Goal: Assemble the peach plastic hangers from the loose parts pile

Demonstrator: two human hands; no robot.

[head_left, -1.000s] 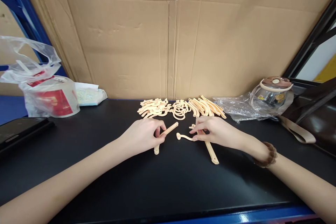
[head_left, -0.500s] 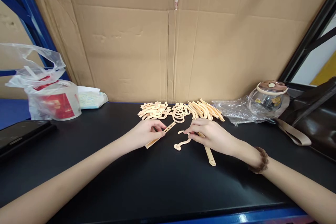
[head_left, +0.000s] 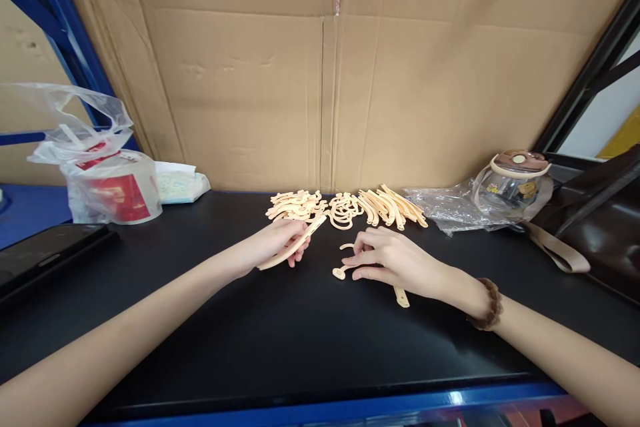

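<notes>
Head view shows your left hand (head_left: 280, 240) gripping a pale, slightly curved strip (head_left: 287, 255) slantwise above the black tabletop (head_left: 300, 347). It looks light and stiff, smooth enough to twist, probably snappable at its thin ends; a mid-length hold seems best. Your right hand (head_left: 390, 260) bends its fingers over a small round-ended piece (head_left: 339, 273); whether they pinch it, you can't tell. That piece looks fragile at its neck, better held by its round end. Another strip (head_left: 401, 297) pokes from beneath that hand. Beyond lie three piles: wavy pieces (head_left: 295, 205), curled pieces (head_left: 342, 211) and long strips (head_left: 387, 205).
</notes>
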